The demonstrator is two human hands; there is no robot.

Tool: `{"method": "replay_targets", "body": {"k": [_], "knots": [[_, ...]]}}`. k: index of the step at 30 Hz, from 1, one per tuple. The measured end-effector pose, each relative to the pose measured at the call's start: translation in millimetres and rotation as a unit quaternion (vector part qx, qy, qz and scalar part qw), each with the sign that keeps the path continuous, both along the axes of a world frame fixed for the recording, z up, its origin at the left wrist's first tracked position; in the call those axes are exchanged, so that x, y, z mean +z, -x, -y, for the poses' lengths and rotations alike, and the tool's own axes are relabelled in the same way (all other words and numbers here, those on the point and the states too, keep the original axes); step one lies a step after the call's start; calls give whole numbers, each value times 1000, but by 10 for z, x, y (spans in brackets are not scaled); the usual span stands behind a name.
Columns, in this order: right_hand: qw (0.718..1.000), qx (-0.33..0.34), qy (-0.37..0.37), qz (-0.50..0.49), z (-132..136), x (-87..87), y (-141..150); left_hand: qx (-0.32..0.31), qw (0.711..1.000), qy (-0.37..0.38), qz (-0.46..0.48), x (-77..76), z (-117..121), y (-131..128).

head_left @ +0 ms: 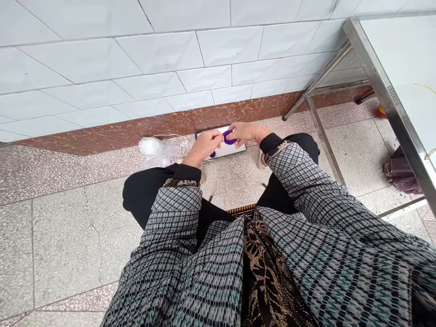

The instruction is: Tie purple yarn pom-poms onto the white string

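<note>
A small round purple piece that looks like knitted or crocheted yarn (229,140) is held between my hands, above a white board with a dark edge (225,151). My right hand (247,132) grips it from the right, thumb and fingers closed on it. At its left edge my left hand (208,144) has thumb and forefinger pinched together; what lies between those fingertips is too small to make out. Below the left fingers a second purple bit (213,154) shows against the board.
White yarn in a clear plastic bag (155,151) lies on the floor left of the board. Behind runs a tiled wall (170,50) with a brown skirting. A metal-framed table (381,68) stands at the right, with a dark cloth-like thing (402,172) beneath.
</note>
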State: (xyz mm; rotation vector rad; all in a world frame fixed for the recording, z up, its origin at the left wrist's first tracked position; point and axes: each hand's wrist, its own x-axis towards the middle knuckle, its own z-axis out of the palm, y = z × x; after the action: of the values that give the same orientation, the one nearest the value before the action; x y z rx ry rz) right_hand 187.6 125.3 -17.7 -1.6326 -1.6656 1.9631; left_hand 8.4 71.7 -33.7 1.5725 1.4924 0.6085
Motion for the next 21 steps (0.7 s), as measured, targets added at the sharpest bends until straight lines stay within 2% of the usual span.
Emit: {"method": "replay_targets", "body": {"k": [2,6,8,10,15,18,21], "knots": [[998,-66,1,-26,-12,-5,33,-23,1000,-1,18,15,29,-46],[976,-169,53,-128,-9,90,52,-47,998,24,34,-10,51,-112],[969,-192,62,-143,2,138,49,-42,997,44,40,-29,45,-127],[970,-187,58,-144,10,160,44,-49,995,68,49,-43,38,-138],[972,-120,40,-200,7,170,-9,-54,990,119,61,-73,35,-159],[978,-9,39,-207,9,198,-80,-20,992,118,30,-95,12,-115],[986,112,32,-117,13,181,-125,11,997,73,-3,-96,-27,-30]]}}
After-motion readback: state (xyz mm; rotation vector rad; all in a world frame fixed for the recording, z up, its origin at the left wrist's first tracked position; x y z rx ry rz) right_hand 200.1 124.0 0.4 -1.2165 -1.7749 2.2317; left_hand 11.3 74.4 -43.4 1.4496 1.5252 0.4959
